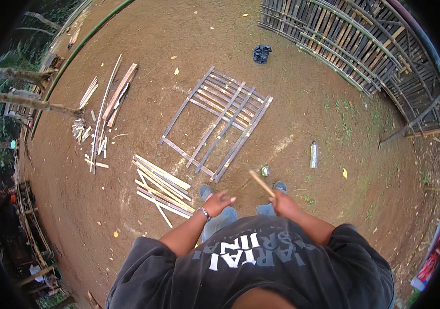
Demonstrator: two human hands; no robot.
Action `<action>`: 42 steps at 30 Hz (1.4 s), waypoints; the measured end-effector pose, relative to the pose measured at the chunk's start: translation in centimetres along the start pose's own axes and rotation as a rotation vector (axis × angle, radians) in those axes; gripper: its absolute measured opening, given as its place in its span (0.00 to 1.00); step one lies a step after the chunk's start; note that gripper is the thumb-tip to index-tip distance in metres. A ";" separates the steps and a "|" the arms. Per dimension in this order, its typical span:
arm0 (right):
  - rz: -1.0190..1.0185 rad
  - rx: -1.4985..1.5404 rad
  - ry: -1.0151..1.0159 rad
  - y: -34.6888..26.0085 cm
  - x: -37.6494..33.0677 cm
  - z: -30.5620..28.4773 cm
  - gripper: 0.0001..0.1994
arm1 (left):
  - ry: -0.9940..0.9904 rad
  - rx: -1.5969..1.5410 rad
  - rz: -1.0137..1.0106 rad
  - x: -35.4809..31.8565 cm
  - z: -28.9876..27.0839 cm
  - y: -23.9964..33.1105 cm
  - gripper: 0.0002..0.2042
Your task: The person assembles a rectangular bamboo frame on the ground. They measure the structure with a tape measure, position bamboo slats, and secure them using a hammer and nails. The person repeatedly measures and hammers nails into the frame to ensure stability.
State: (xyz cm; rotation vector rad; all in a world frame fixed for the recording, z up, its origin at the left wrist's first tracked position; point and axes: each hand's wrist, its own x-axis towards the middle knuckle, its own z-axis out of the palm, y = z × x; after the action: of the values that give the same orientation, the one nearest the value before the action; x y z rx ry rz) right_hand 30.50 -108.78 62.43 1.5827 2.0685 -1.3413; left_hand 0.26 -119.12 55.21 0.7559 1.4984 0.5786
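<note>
My right hand is wrapped round the pale wooden handle of a tool that points forward and left. The far end of the tool is too blurred to make out. Held in front of my body, my left hand has its fingers apart, and I see nothing in it. Just beyond my feet a slatted wooden frame lies flat on the ground. Its slats sit close together at the far end and leave wide gaps at the near end. Neither hand touches it.
Loose pale wood strips lie left of my feet. Farther left are longer boards and small offcuts. A small can and a clear bottle are at the right. Beyond lie a black plastic bag and a bamboo fence.
</note>
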 end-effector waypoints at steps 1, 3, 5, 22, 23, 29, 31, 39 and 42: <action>-0.089 0.028 -0.022 0.9 0.0 0.5 0.23 | 0.021 -0.217 -0.001 0.3 3.1 2.2 0.29; -0.342 0.021 -0.034 2.0 1.0 -0.3 0.27 | 0.149 -0.716 0.046 0.4 8.8 9.5 0.26; -0.638 -0.038 -0.038 2.3 -0.2 -2.0 0.31 | 0.301 -0.947 0.126 0.5 11.3 12.4 0.22; 0.172 -0.414 -0.231 35.0 -7.8 -7.8 0.23 | 0.460 0.244 -0.548 -23.5 18.4 -13.4 0.36; 0.148 -0.426 -0.244 36.3 -6.7 -8.9 0.23 | 0.401 0.281 -0.565 -24.2 19.8 -15.2 0.34; 0.030 -0.535 0.000 31.8 -5.9 -13.2 0.16 | 0.323 0.230 -0.722 -29.6 25.9 -20.0 0.32; -0.019 -0.670 -0.019 27.1 -6.8 -13.2 0.15 | 0.243 0.344 -0.715 -30.3 25.6 -20.6 0.33; -0.359 -0.789 -0.141 21.0 -5.3 -3.7 0.15 | 0.721 -0.237 -0.466 -31.4 27.5 -25.2 0.27; -0.272 -0.580 -0.214 15.4 -9.9 -2.2 0.16 | 0.705 -0.241 -0.503 -32.9 29.8 -29.7 0.26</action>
State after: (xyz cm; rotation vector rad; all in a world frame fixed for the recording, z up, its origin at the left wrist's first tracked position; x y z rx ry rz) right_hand 48.29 -113.52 61.84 0.9057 2.3026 -0.8109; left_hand 26.04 -165.83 52.46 -0.0534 2.1202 0.6514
